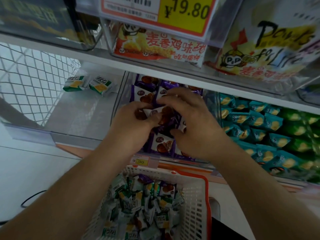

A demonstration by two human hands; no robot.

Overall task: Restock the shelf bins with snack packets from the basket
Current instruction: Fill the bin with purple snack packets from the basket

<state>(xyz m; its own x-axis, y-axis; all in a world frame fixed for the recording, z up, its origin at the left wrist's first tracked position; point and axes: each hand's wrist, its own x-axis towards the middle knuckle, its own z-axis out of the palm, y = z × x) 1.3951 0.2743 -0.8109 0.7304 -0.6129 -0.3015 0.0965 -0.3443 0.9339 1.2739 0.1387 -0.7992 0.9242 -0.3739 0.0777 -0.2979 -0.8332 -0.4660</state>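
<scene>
Your left hand [134,118] and right hand [188,122] pinched purple packets [161,142] inside the middle bin [121,94], above the basket [195,196]

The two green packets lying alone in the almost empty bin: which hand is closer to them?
Left. The left hand is just right of the green packets' bin, over the purple packets; the right hand is farther right.

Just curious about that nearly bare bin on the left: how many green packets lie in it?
2: the green packets lie side by side at the back of the left bin. None seem hidden.
</scene>
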